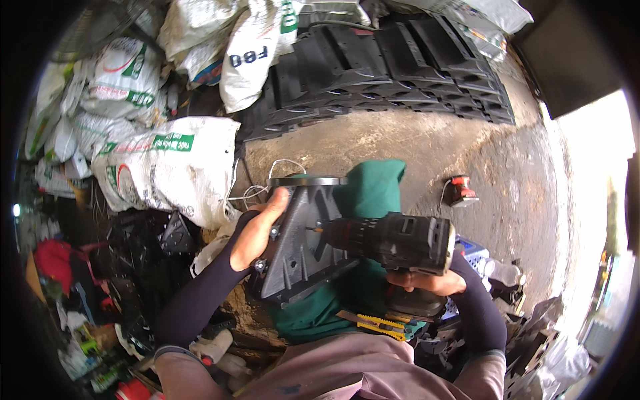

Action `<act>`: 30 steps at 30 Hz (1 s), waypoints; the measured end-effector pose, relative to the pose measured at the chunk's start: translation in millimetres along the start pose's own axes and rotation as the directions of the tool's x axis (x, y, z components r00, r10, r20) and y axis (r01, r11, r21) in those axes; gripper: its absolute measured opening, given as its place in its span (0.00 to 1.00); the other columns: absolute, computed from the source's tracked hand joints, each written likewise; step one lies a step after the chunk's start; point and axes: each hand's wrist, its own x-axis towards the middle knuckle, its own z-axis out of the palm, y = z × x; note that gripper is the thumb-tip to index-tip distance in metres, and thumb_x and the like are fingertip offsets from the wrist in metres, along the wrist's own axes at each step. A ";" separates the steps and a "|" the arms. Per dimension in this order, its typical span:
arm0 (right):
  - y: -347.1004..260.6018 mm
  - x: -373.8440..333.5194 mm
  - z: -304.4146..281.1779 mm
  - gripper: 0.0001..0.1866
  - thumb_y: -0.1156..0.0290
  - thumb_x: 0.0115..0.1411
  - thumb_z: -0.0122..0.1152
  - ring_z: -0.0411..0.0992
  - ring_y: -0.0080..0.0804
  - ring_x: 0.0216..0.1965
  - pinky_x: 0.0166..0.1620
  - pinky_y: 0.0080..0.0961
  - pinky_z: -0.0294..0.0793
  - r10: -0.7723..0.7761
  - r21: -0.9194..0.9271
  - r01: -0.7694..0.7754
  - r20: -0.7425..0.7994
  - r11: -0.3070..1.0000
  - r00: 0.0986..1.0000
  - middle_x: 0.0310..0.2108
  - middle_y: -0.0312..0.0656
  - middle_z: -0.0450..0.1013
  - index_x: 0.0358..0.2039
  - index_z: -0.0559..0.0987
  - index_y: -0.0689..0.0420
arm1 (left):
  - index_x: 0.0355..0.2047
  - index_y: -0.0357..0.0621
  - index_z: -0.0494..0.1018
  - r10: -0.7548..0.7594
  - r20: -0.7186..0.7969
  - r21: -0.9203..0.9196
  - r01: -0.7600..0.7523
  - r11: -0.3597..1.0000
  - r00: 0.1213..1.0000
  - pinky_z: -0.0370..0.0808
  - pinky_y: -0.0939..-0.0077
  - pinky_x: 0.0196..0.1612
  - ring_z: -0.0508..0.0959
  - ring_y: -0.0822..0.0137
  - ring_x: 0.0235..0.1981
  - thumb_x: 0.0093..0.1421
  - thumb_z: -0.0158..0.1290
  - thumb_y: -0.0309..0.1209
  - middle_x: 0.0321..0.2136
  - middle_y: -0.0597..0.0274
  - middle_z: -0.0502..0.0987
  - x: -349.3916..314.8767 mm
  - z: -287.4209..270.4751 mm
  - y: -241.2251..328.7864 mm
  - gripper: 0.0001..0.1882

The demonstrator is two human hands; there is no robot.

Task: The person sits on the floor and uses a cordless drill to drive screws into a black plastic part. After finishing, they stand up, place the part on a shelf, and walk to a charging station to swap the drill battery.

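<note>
My left hand [262, 230] is closed on the left edge of a black ribbed triangular bracket [300, 257], its thumb lying along the upper part. Bolts show on the bracket's left side, close to the fingers, and a flat plate tops it. In my right hand [427, 283] is a black cordless drill [400, 240], gripped by the handle and pointing left. The drill's tip reaches over the bracket's ribbed face; whether it touches a screw there I cannot tell. Green cloth [377, 183] covers my legs beneath both things.
A yellow utility knife [380, 325] lies in front of my body. A small red power tool [461, 191] sits on the concrete floor to the right. Stacked black panels [373, 63] line the far side, and white sacks [170, 160] crowd the left beside black parts [177, 237].
</note>
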 end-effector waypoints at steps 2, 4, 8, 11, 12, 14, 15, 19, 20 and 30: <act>9.1 0.1 6.1 0.20 0.66 0.53 0.67 0.77 0.39 0.37 0.41 0.32 0.76 -0.073 -0.029 0.073 -0.009 0.997 0.997 0.38 0.47 0.77 0.46 0.77 0.59 | 0.46 0.35 0.76 0.051 0.033 0.121 -0.054 0.991 0.998 0.69 0.80 0.46 0.74 0.76 0.41 0.66 0.44 0.56 0.40 0.60 0.79 -0.6 -3.1 -1.5 0.32; 19.7 -0.8 15.6 0.21 0.65 0.54 0.65 0.77 0.37 0.41 0.44 0.30 0.77 -0.148 -0.060 0.146 -0.016 0.987 0.989 0.40 0.46 0.77 0.47 0.76 0.59 | 0.47 0.33 0.74 0.067 0.075 0.290 -0.086 0.953 0.995 0.67 0.79 0.49 0.72 0.76 0.44 0.66 0.44 0.54 0.42 0.61 0.78 -1.1 -6.6 1.4 0.32; 33.5 -3.4 27.2 0.21 0.62 0.59 0.56 0.76 0.30 0.45 0.48 0.27 0.78 -0.169 0.340 0.172 -0.041 0.925 0.985 0.42 0.44 0.76 0.51 0.74 0.58 | 0.54 0.33 0.69 -0.007 0.230 0.206 -0.042 0.978 0.973 0.62 0.77 0.55 0.67 0.73 0.51 0.63 0.49 0.57 0.50 0.63 0.71 -2.4 -7.1 15.9 0.36; 34.0 -2.8 18.9 0.20 0.63 0.61 0.51 0.75 0.26 0.45 0.47 0.25 0.77 -0.241 -0.184 0.252 0.080 0.950 0.967 0.41 0.43 0.75 0.51 0.73 0.59 | 0.51 0.38 0.73 -0.024 0.176 0.276 -0.026 0.961 0.984 0.65 0.73 0.53 0.71 0.69 0.47 0.61 0.51 0.56 0.45 0.59 0.75 -6.3 -2.5 24.0 0.32; 33.4 -3.7 15.2 0.20 0.63 0.60 0.52 0.75 0.26 0.44 0.46 0.25 0.77 -0.171 -0.165 0.180 0.069 0.970 0.983 0.41 0.43 0.75 0.50 0.73 0.59 | 0.47 0.40 0.75 -0.049 0.154 0.369 -0.012 0.929 0.987 0.67 0.72 0.50 0.74 0.68 0.43 0.61 0.52 0.55 0.42 0.57 0.77 -7.0 -3.0 26.2 0.30; 33.6 -2.3 8.3 0.20 0.63 0.59 0.54 0.74 0.26 0.43 0.45 0.25 0.76 -0.135 -0.192 0.133 0.007 0.972 0.991 0.40 0.42 0.75 0.49 0.74 0.58 | 0.45 0.40 0.75 -0.027 0.104 0.476 -0.026 0.879 0.994 0.69 0.67 0.49 0.76 0.59 0.44 0.60 0.51 0.57 0.41 0.50 0.78 -8.6 -3.6 28.6 0.31; 35.2 -1.7 5.7 0.20 0.63 0.59 0.54 0.74 0.26 0.42 0.44 0.25 0.76 -0.123 -0.201 0.114 -0.031 0.973 0.992 0.40 0.42 0.75 0.49 0.74 0.58 | 0.45 0.40 0.75 -0.060 0.073 0.562 0.009 0.827 0.996 0.69 0.65 0.49 0.77 0.56 0.45 0.60 0.50 0.58 0.40 0.48 0.78 -9.8 -3.2 28.7 0.31; 54.3 -4.7 3.2 0.19 0.63 0.56 0.58 0.74 0.26 0.40 0.42 0.25 0.74 -0.106 -0.278 0.058 -0.160 0.959 0.981 0.39 0.40 0.74 0.47 0.75 0.57 | 0.52 0.36 0.69 -0.159 0.104 0.605 0.064 0.793 0.982 0.67 0.62 0.53 0.73 0.49 0.51 0.58 0.48 0.61 0.46 0.40 0.74 -2.6 -7.1 29.8 0.39; 62.0 -7.4 1.8 0.19 0.63 0.55 0.59 0.73 0.26 0.39 0.41 0.25 0.74 -0.102 -0.300 0.042 -0.186 0.953 0.977 0.38 0.39 0.74 0.47 0.75 0.57 | 0.52 0.39 0.69 -0.165 0.105 0.599 0.070 0.798 0.981 0.68 0.62 0.53 0.74 0.50 0.51 0.59 0.48 0.60 0.46 0.42 0.75 -0.4 -6.5 28.7 0.36; 75.7 -24.0 -22.6 0.18 0.62 0.51 0.65 0.71 0.22 0.29 0.32 0.23 0.69 -0.348 -0.689 0.134 -0.181 0.712 0.920 0.32 0.35 0.73 0.41 0.76 0.55 | 0.25 0.30 0.75 0.022 0.347 0.676 -0.267 0.687 0.938 0.74 0.65 0.43 0.81 0.50 0.34 0.65 0.41 0.52 0.24 0.42 0.77 21.1 2.7 32.7 0.32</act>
